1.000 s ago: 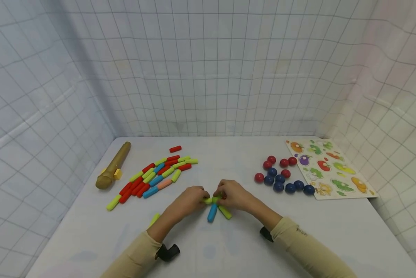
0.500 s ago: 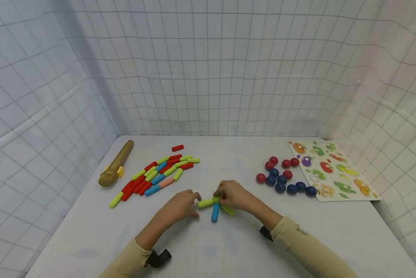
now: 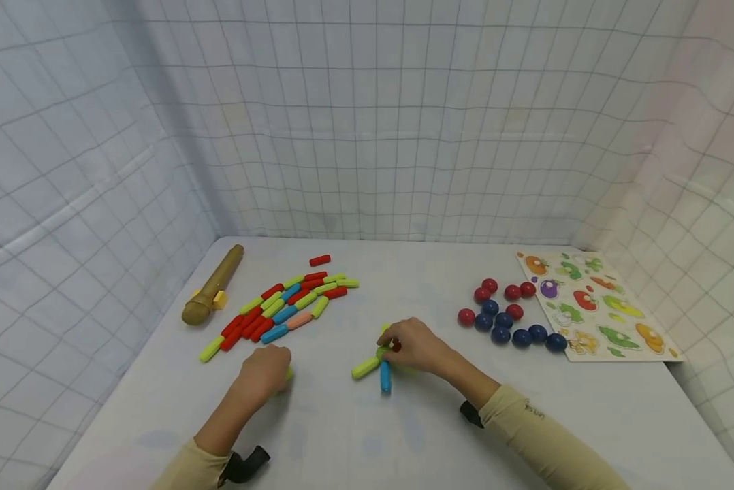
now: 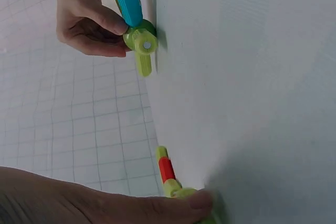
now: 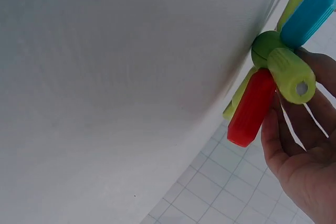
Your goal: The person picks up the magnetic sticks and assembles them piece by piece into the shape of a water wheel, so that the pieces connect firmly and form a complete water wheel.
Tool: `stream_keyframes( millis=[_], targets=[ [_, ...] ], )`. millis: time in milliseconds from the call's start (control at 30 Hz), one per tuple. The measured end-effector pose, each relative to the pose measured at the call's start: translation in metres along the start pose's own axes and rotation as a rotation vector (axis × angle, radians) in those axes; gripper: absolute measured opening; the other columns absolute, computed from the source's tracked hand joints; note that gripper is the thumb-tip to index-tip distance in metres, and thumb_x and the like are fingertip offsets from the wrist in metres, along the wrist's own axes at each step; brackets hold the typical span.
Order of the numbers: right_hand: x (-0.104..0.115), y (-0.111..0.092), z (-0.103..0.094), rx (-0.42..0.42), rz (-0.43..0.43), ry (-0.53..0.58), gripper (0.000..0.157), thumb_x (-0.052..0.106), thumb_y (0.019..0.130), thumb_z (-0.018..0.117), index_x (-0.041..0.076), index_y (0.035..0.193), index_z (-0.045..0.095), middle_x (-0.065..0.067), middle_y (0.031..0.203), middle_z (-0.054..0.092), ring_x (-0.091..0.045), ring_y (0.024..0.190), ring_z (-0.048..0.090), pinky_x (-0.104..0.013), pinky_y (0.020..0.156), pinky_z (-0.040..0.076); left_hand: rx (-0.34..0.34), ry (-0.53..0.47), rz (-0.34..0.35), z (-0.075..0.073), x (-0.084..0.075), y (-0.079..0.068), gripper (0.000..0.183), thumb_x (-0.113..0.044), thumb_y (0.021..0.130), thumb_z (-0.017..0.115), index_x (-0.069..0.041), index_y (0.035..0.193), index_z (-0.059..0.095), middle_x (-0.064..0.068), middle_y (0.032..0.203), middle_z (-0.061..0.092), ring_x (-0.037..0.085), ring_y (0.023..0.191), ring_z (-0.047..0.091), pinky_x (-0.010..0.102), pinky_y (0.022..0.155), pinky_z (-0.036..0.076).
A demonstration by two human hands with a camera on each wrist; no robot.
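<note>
My left hand (image 3: pixel 265 371) holds a yellow-green magnetic stick (image 3: pixel 289 373) low over the table, its fingers hiding most of it; in the left wrist view the thumb (image 4: pixel 157 208) lies along it. Further right, my right hand (image 3: pixel 417 346) pinches a star-shaped piece built of sticks around a green ball (image 5: pixel 266 50). A blue stick (image 3: pixel 385 376) and a yellow-green stick (image 3: pixel 365 368) point toward me from the ball. The right wrist view also shows a red stick (image 5: pixel 252 107) joined there, beside the fingers.
Rows of red, yellow-green, blue and orange sticks (image 3: pixel 281 306) lie at left, near a brown tapered club-like object (image 3: pixel 212 286) with yellow blocks. Red balls (image 3: pixel 482 295) and dark blue balls (image 3: pixel 522 338) sit at right, beside a vegetable picture board (image 3: pixel 600 306). Grid-patterned cloth walls surround the table.
My left hand has let go of the star-shaped piece, moved left and taken hold of a loose yellow-green stick. The right hand stays on the piece, whose left stick now points more toward me.
</note>
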State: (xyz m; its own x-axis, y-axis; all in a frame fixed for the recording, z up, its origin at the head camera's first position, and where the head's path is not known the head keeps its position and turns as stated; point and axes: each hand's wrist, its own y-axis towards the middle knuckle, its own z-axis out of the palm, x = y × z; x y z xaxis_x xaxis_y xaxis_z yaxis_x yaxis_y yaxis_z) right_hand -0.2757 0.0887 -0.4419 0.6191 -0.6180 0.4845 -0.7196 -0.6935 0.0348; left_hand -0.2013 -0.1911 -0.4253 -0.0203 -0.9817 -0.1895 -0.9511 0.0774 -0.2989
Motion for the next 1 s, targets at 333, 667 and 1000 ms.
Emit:
stream_keyframes(
  millis=[333, 667, 1000],
  targets=[
    [-0.005, -0.001, 0.002, -0.006, 0.024, 0.022, 0.015, 0.022, 0.083, 0.078, 0.017, 0.097, 0.078, 0.008, 0.082, 0.072, -0.007, 0.077, 0.051, -0.018, 0.068, 0.044, -0.165, -0.086, 0.343, 0.012, -0.054, 0.046, 0.021, -0.013, 0.084, 0.075, -0.009, 0.104, 0.076, 0.002, 0.089, 0.066, 0.014, 0.083, 0.058, 0.03, 0.078, 0.053],
    [-0.01, -0.005, 0.004, -0.033, -0.017, 0.059, 0.016, 0.022, 0.084, 0.077, 0.013, 0.096, 0.078, 0.008, 0.074, 0.068, -0.004, 0.068, 0.051, -0.016, 0.062, 0.045, -0.161, -0.031, 0.452, 0.018, -0.082, 0.061, 0.021, -0.012, 0.082, 0.077, -0.01, 0.103, 0.078, 0.002, 0.09, 0.07, 0.015, 0.085, 0.063, 0.03, 0.077, 0.054],
    [-0.015, -0.006, 0.001, -0.042, -0.043, 0.108, 0.013, 0.019, 0.083, 0.077, 0.013, 0.095, 0.077, 0.004, 0.08, 0.072, -0.003, 0.07, 0.056, -0.016, 0.066, 0.049, -0.19, 0.019, 0.398, 0.023, -0.088, 0.066, 0.023, -0.017, 0.08, 0.079, -0.012, 0.103, 0.077, 0.002, 0.094, 0.073, 0.017, 0.085, 0.064, 0.033, 0.078, 0.054]
  ],
)
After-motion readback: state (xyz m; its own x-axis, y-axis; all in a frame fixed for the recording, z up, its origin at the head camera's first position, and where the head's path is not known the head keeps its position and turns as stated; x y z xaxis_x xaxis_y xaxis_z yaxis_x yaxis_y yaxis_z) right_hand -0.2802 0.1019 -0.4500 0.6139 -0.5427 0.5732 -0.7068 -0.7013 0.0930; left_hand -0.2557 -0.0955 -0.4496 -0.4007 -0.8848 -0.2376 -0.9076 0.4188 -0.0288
